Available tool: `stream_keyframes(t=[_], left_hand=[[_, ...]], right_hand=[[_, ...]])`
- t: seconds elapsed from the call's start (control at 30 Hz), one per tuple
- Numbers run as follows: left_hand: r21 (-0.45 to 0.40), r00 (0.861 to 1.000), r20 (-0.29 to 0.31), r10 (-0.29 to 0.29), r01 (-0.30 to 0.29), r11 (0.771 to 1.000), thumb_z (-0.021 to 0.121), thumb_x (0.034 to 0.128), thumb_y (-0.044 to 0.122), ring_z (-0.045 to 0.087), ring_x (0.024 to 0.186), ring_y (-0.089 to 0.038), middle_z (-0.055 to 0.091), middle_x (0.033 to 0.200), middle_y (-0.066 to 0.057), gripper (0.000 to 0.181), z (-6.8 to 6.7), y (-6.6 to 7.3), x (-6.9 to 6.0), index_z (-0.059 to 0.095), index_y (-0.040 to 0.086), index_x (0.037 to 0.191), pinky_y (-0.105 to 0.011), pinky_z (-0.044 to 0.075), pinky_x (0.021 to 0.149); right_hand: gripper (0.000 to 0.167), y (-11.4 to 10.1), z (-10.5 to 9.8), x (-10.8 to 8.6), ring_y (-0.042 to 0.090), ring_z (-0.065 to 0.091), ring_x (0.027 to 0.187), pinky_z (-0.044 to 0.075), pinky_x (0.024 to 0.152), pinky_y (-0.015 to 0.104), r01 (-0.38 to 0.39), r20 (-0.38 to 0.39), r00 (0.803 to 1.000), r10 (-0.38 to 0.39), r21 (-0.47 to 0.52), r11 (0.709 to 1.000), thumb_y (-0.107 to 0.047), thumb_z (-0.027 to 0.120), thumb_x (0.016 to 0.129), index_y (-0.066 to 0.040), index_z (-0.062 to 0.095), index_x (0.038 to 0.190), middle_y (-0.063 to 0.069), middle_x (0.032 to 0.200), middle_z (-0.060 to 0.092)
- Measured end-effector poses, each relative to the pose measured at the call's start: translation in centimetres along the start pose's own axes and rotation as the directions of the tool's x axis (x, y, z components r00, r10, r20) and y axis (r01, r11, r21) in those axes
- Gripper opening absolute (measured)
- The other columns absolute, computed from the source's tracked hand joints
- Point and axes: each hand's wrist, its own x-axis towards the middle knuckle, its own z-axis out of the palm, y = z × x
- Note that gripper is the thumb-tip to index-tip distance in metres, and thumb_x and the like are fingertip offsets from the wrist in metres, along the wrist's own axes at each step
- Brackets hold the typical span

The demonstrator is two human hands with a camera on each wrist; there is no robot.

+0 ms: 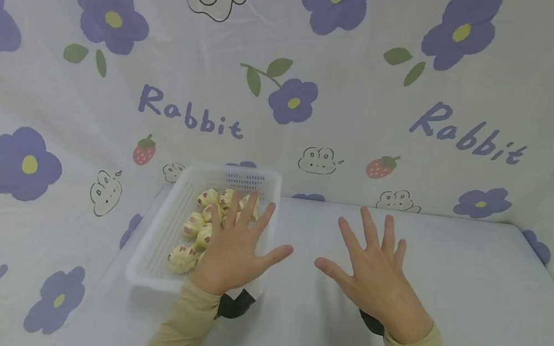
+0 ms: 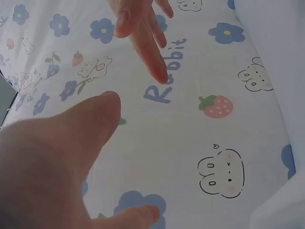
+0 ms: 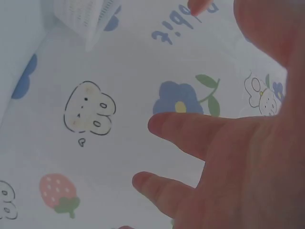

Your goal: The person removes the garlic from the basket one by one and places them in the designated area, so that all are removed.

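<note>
My left hand [image 1: 234, 249] hovers over the right part of a white plastic basket [image 1: 152, 239], its fingers spread and straight, holding nothing. Several round, pale yellow fruits with purple-red streaks [image 1: 182, 258] lie inside the basket; the hand hides some of them. To the right, my right hand [image 1: 372, 277] is held above the white table with fingers spread wide, and it too holds nothing. In the left wrist view the left thumb [image 2: 102, 114] is near, with the right hand [image 2: 138, 24] beyond it. The right wrist view shows the right hand's fingers [image 3: 190, 133] extended and a corner of the basket [image 3: 83, 19].
A white cloth [image 1: 353, 113] printed with purple flowers, strawberries, rabbits and the word Rabbit hangs behind and at both sides. The white table surface [image 1: 477, 281] stretches right of the hands. Black bands [image 1: 236, 304] show at the wrists.
</note>
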Motion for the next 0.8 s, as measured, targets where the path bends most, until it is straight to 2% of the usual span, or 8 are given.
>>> stream_keyframes(t=[0.13,0.27,0.4,0.5,0.7,0.8], left_hand=[[0.018,1.000,-0.017,-0.008,0.009,1.000,0.046,0.0954,0.078,-0.004,0.163,-0.039,0.011,0.176,-0.011,0.091,-0.1,-1.3,-0.4,0.029,0.024,0.166,-0.072,-0.005,0.124],[0.020,0.998,-0.064,-0.004,0.005,1.000,0.051,0.0950,0.075,0.001,0.163,-0.038,0.014,0.176,-0.009,0.092,-0.1,-2.6,-0.9,0.030,0.020,0.166,-0.069,-0.004,0.126],[0.000,0.994,-0.107,-0.002,0.002,1.000,0.056,0.0942,0.071,0.006,0.163,-0.037,0.018,0.175,-0.009,0.095,-0.2,-3.7,-1.5,0.027,0.018,0.167,-0.070,0.000,0.126],[-0.021,0.992,-0.125,-0.022,0.019,1.000,0.059,0.0934,0.069,0.007,0.163,-0.037,0.019,0.175,-0.010,0.097,-0.3,-4.7,-1.9,0.023,0.019,0.168,-0.071,0.001,0.125],[-0.044,0.984,-0.169,-0.063,0.056,0.997,0.064,0.0914,0.067,0.015,0.161,-0.040,0.026,0.173,-0.013,0.099,-0.3,-7.7,-2.9,0.028,0.011,0.165,-0.072,0.002,0.125],[-0.031,0.982,-0.166,-0.086,0.082,0.996,0.063,0.0917,0.069,0.017,0.160,-0.043,0.028,0.172,-0.015,0.100,0.0,-9.2,-3.6,0.029,0.010,0.165,-0.073,0.003,0.124]], right_hand=[[0.090,0.0,0.4,0.1,0.066,-0.001,0.152,0.011,0.110,0.088,0.023,-0.003,1.000,-0.023,0.010,1.000,-0.064,0.064,0.095,-0.008,0.039,0.161,0.029,0.171,0.012],[0.087,0.0,0.8,0.2,0.064,0.003,0.153,0.015,0.115,0.082,0.060,-0.009,0.998,-0.060,0.001,0.998,-0.061,0.064,0.096,-0.007,0.040,0.160,0.030,0.170,0.014],[0.084,-0.1,0.9,0.2,0.062,0.006,0.154,0.020,0.118,0.078,0.086,-0.002,0.996,-0.086,-0.002,0.996,-0.060,0.063,0.098,-0.007,0.041,0.160,0.030,0.170,0.015],[0.083,-0.1,1.1,0.1,0.061,0.007,0.154,0.023,0.117,0.077,0.096,0.002,0.995,-0.096,0.008,0.995,-0.059,0.063,0.098,-0.007,0.040,0.160,0.029,0.170,0.016],[0.081,-0.1,1.6,0.2,0.061,0.010,0.154,0.027,0.115,0.077,0.131,-0.013,0.991,-0.131,0.019,0.991,-0.055,0.066,0.098,-0.006,0.042,0.159,0.030,0.169,0.018],[0.081,-0.2,1.8,0.3,0.059,0.013,0.154,0.029,0.114,0.077,0.142,-0.014,0.990,-0.142,0.020,0.990,-0.055,0.066,0.098,-0.006,0.042,0.159,0.029,0.169,0.020]])
